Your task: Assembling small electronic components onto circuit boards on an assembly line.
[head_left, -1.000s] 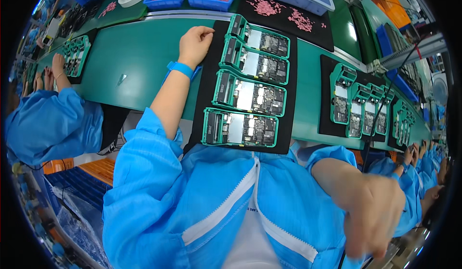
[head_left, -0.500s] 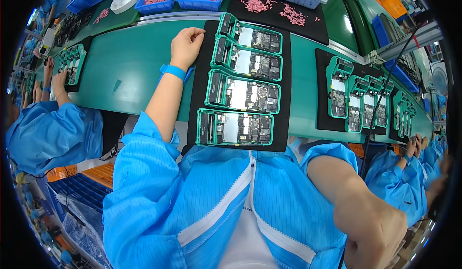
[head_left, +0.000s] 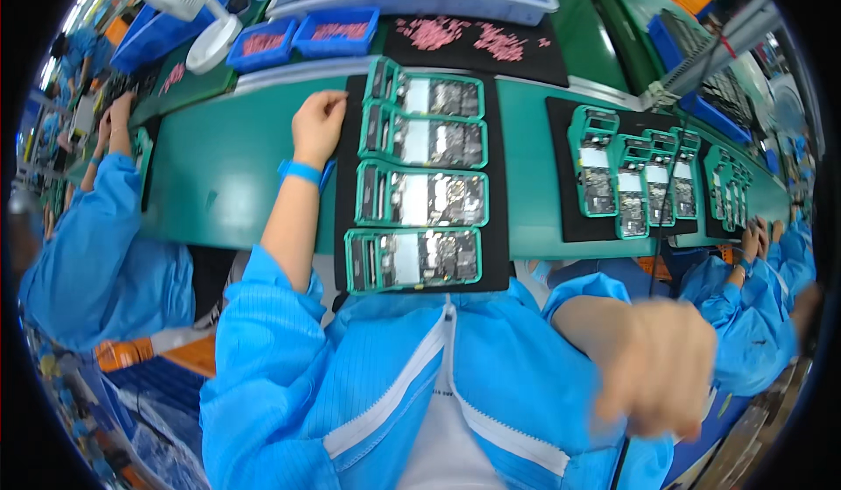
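Several green trays holding circuit boards (head_left: pixel 419 199) lie in a column on a black mat (head_left: pixel 498 183) on the green bench (head_left: pixel 219 183) in front of me. My left hand (head_left: pixel 317 126) rests on the mat's left edge beside the upper trays. Its fingers are curled and nothing shows in it. A blue band is on that wrist. My right hand (head_left: pixel 657 367) is off the bench at the lower right, in front of my blue coat. It is blurred and its fingers point downward. I cannot see whether it holds anything.
Another black mat with several upright green trays (head_left: pixel 626 170) lies to the right, crossed by a dark cable. Behind are small blue bins of pink parts (head_left: pixel 302 36), loose pink parts on a dark mat (head_left: pixel 473 39), a white fan (head_left: pixel 188 4) and a big grey-blue tray. Co-workers in blue sit at both sides.
My right hand has risen a little and moved left. My left hand has stayed on the mat's edge. The view has tipped slightly toward the bench.
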The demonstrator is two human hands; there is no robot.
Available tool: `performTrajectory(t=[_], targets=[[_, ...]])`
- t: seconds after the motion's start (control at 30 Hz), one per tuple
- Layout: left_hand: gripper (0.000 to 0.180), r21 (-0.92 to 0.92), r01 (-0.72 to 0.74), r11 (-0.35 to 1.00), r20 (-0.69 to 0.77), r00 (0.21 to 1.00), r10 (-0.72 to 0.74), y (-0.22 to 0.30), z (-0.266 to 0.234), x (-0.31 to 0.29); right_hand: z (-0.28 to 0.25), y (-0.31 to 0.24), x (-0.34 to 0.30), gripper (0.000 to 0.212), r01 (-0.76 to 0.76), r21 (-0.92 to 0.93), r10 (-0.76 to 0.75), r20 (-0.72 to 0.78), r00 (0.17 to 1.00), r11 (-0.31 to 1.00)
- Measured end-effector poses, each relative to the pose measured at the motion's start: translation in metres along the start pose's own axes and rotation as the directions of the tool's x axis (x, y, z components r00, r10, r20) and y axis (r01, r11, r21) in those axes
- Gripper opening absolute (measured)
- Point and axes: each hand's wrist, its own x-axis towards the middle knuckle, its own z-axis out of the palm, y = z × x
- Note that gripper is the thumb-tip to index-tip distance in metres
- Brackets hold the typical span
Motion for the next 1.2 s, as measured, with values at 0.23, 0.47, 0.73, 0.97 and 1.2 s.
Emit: performTrajectory(t=[0.23,0.47,0.73,0.97,1.2], targets=[[0.019,-0.009,0.028,1.000,0.008,1.000,-0.028,-0.024,-0.008,-0.007,-0.048,0.038,-0.104,0.031,-0.845,-0.531,0.196,-0.824,0.532,0.064],[0.029,-0.194,0.199,0.961,0.192,0.968,-0.162,-0.022,-0.021,-0.014,-0.068,0.056,-0.158,0.052,-0.962,-0.269,0.156,-0.949,0.273,0.045],[0.034,0.192,0.040,0.981,0.227,0.970,-0.084,0.051,-0.048,-0.070,-0.081,0.055,-0.170,0.041,-0.950,-0.300,0.021,-0.954,0.299,-0.086],[0.031,0.311,-0.019,0.950,0.105,0.994,-0.014,0.046,-0.036,-0.088,-0.090,0.057,-0.172,0.030,-0.934,-0.345,-0.052,-0.935,0.350,-0.089],[0.033,0.392,-0.055,0.918,0.035,0.998,0.045,0.068,-0.033,-0.085,-0.096,0.059,-0.185,0.023,-0.926,-0.376,-0.046,-0.925,0.378,-0.036]])
